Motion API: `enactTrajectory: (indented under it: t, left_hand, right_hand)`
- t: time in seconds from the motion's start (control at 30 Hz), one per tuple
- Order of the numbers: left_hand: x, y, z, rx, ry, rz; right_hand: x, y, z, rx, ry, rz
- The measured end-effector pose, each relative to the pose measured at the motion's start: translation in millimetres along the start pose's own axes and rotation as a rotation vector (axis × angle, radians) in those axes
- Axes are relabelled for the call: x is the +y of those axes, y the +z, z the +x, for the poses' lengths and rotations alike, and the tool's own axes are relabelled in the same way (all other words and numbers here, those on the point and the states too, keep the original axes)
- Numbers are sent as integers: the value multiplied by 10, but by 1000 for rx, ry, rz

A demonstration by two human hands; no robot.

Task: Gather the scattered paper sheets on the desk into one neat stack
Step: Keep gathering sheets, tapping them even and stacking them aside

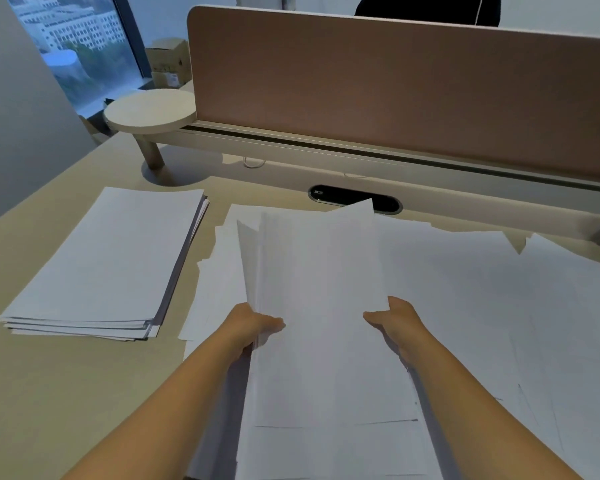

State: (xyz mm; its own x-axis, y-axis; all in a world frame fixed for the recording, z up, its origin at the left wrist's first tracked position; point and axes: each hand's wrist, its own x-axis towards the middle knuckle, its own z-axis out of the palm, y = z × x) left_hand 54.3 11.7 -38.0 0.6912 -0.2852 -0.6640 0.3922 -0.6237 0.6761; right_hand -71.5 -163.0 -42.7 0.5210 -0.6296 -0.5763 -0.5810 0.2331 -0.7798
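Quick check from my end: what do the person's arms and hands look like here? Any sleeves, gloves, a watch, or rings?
Both forearms are bare as far as the frame shows, with no sleeve in view. The left hand and right hand wear no gloves, and neither wrist carries a watch or band. No rings show, though most of the fingers are hidden by paper.

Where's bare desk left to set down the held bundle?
Bare desk lies near-left, between the neat stack and the left hand; also behind the stack, toward the round shelf. Centre and right are crowded with loose sheets. Both the left and right hand grip the bundle.
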Motion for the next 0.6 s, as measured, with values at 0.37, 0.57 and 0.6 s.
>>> enactTrajectory:
  t: [0.37, 0.57, 0.6]
  left_hand:
    - [530, -241, -606, 135, 389, -228]
    - [954, -420, -1217, 101, 623, -405]
    - [1003, -443, -1266, 94, 648, -417]
  right_hand:
    - [-602, -289, -686, 57, -276, 201]
    - [-1061, -480, -1151, 104, -448, 198]
    - [-1123, -491, -1192, 108, -462, 212]
